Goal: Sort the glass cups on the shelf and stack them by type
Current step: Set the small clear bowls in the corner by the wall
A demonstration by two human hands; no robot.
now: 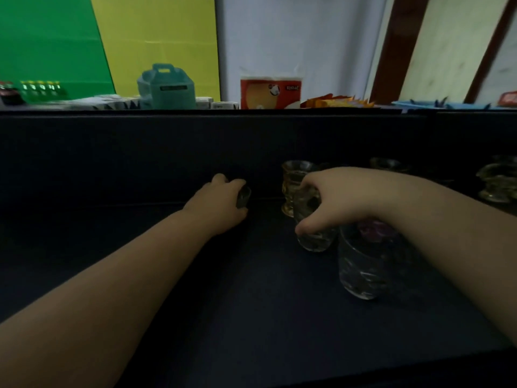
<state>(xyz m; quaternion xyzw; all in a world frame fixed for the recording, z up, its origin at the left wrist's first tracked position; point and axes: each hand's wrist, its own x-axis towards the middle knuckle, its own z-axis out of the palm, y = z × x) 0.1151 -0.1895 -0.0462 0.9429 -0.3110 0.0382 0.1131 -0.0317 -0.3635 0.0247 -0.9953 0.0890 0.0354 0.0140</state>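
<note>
A dim view looks down into a dark navy shelf with two bare forearms reaching in from the bottom corners.

Nearest, on the right, a clear tumbler stands upright on the shelf floor, partly under the right forearm. Something purple shows blurred at its mouth; what it is cannot be told.

Just beyond it and a little to the left, the right hand comes down from above onto a small clear glass. The thumb lies against the glass's near side, and the other fingers curl over its rim and far side, so the glass sits inside the grasp, its base at or just above the shelf floor; contact with the floor cannot be told.

To the left, well apart from that glass, the left hand reaches toward the back wall. Its fingers are curled round a small dark glass, which shows only as a sliver at the fingertips; the rest is hidden by the hand and shadow.

Behind the right hand, an amber footed glass stands upright near the back wall, just beside the held glass. Farther right, more glasses stand in shadow, too dim to describe.

Above the shelf's back edge, on a higher surface, sit a teal carry box, a red and white packet, and orange wrappers, against green, yellow and white panels.
</note>
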